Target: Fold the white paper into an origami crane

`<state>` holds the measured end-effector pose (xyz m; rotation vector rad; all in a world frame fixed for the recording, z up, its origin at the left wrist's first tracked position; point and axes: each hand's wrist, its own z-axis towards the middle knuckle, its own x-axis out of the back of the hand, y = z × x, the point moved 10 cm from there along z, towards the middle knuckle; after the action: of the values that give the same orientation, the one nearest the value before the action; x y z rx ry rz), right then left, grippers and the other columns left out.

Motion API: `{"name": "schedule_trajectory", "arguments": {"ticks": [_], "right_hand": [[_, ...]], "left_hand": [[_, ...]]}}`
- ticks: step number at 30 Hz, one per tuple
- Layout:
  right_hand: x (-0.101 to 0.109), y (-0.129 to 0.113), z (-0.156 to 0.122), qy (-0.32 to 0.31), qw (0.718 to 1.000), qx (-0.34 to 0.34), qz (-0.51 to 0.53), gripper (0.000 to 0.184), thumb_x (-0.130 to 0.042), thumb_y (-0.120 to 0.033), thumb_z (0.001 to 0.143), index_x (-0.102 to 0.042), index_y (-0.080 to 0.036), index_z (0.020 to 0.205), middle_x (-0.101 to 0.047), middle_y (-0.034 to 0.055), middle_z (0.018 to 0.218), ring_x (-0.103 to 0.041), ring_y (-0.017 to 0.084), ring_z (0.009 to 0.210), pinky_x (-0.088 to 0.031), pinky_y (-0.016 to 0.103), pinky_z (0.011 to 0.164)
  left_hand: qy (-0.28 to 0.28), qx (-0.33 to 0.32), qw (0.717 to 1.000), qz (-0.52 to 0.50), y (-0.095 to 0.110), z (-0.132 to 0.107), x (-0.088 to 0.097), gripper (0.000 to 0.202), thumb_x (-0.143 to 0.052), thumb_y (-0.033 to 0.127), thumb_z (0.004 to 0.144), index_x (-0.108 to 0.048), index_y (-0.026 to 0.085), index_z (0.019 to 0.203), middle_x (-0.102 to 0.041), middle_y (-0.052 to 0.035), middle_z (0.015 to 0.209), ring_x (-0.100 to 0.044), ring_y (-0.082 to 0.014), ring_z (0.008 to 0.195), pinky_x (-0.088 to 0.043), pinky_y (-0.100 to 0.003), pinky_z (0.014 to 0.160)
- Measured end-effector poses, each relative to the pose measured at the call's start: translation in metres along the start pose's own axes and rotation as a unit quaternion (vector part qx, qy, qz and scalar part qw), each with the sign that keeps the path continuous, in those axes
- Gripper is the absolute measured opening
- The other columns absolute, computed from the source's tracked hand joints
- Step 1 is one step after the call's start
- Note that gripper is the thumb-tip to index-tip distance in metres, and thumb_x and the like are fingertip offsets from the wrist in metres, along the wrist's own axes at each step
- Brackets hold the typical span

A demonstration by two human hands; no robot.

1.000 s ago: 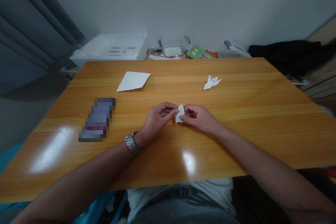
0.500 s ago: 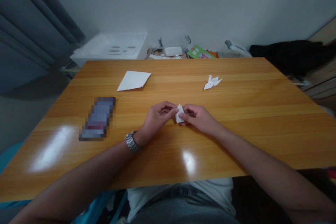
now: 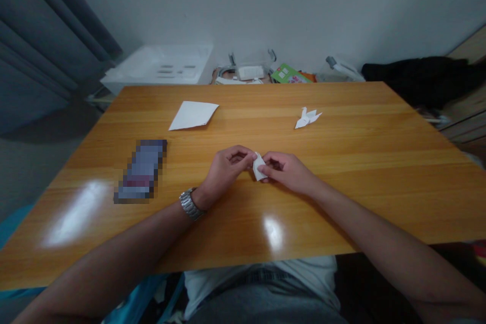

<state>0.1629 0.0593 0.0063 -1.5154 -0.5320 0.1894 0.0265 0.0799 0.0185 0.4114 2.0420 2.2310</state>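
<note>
A small folded piece of white paper (image 3: 258,167) sits between my two hands just above the wooden table (image 3: 341,202). My left hand (image 3: 224,172), with a metal watch on its wrist, pinches the paper's left side with curled fingers. Pinching the right side is my right hand (image 3: 286,172), thumb and fingertips pressed on the fold. Both hands are closed on the paper near the middle of the table.
A finished white paper figure (image 3: 307,118) lies at the back right. A flat white sheet (image 3: 193,115) lies at the back left. A blurred dark rectangular object (image 3: 141,170) rests left of my hands. Boxes, clutter and dark cloth line the wall behind the table.
The folded paper has tilted slightly and dropped a little between my fingers. My hands have stayed in nearly the same place.
</note>
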Motion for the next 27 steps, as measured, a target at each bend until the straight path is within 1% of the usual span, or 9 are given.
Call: {"name": "schedule_trajectory", "arguments": {"ticks": [4,7,9,12,16,18,21,27], "right_hand": [[0.000,0.002,0.000,0.004,1.000,-0.005,-0.009,0.022,-0.066,-0.039,0.091,-0.068,-0.017,0.090,-0.067,0.0022,0.082,-0.061,0.015,0.071,-0.049,0.027,0.066],[0.000,0.005,0.000,0.006,1.000,-0.009,0.002,0.021,-0.066,-0.038,0.091,-0.068,-0.017,0.093,-0.068,0.0026,0.084,-0.063,0.016,0.072,-0.050,0.028,0.067],[0.001,0.004,0.000,0.009,1.000,-0.008,0.011,0.020,-0.066,-0.037,0.091,-0.068,-0.017,0.095,-0.069,0.0027,0.085,-0.064,0.016,0.073,-0.051,0.028,0.068],[0.002,0.002,0.000,0.015,1.000,-0.005,0.011,0.019,-0.066,-0.036,0.091,-0.068,-0.018,0.093,-0.070,0.0022,0.083,-0.064,0.016,0.072,-0.051,0.028,0.067],[0.006,-0.003,0.000,0.026,1.000,0.003,0.006,0.019,-0.065,-0.037,0.091,-0.066,-0.018,0.090,-0.068,0.0016,0.081,-0.063,0.016,0.072,-0.050,0.028,0.068],[0.006,-0.003,0.000,0.026,1.000,0.008,-0.004,0.019,-0.065,-0.037,0.092,-0.066,-0.018,0.091,-0.068,0.0016,0.081,-0.063,0.016,0.072,-0.049,0.028,0.069],[0.006,-0.002,0.000,0.020,0.999,0.014,-0.022,0.020,-0.065,-0.038,0.092,-0.066,-0.018,0.091,-0.067,0.0015,0.080,-0.062,0.016,0.072,-0.047,0.028,0.068],[0.004,0.000,-0.001,0.012,0.999,0.023,-0.024,0.022,-0.063,-0.040,0.094,-0.066,-0.019,0.092,-0.066,0.0014,0.082,-0.060,0.016,0.073,-0.046,0.027,0.068]], "left_hand": [[0.013,-0.009,0.999,0.043,0.008,-0.002,0.001,0.026,-0.073,0.040,0.087,-0.074,0.014,0.086,-0.077,-0.0063,0.084,-0.069,-0.0167,0.076,-0.055,-0.024,0.067],[0.019,-0.024,0.997,0.073,0.016,-0.004,0.001,0.026,-0.070,0.039,0.089,-0.074,0.014,0.085,-0.077,-0.0061,0.084,-0.070,-0.0166,0.076,-0.055,-0.024,0.067],[0.022,-0.030,0.996,0.075,0.018,-0.004,0.001,0.026,-0.069,0.039,0.090,-0.074,0.014,0.085,-0.077,-0.0060,0.083,-0.070,-0.0164,0.075,-0.055,-0.023,0.066],[0.026,-0.029,0.998,0.055,0.015,-0.003,0.001,0.025,-0.070,0.038,0.089,-0.074,0.014,0.086,-0.077,-0.0064,0.084,-0.070,-0.0165,0.076,-0.056,-0.024,0.068],[-0.008,-0.025,0.999,0.028,0.011,-0.002,-0.005,0.023,-0.074,0.036,0.086,-0.074,0.014,0.092,-0.078,-0.0076,0.092,-0.072,-0.0175,0.082,-0.057,-0.025,0.074],[-0.023,-0.029,0.999,0.020,0.010,-0.003,-0.007,0.023,-0.074,0.037,0.087,-0.074,0.014,0.092,-0.078,-0.0076,0.092,-0.071,-0.0172,0.082,-0.057,-0.025,0.075],[-0.030,-0.034,0.999,0.013,0.009,-0.003,-0.008,0.025,-0.073,0.039,0.088,-0.072,0.014,0.089,-0.077,-0.0068,0.090,-0.071,-0.0165,0.081,-0.056,-0.024,0.073],[-0.033,-0.040,0.998,0.027,0.009,-0.003,-0.008,0.028,-0.072,0.042,0.088,-0.071,0.014,0.090,-0.076,-0.0062,0.088,-0.070,-0.0164,0.080,-0.055,-0.024,0.072]]}}
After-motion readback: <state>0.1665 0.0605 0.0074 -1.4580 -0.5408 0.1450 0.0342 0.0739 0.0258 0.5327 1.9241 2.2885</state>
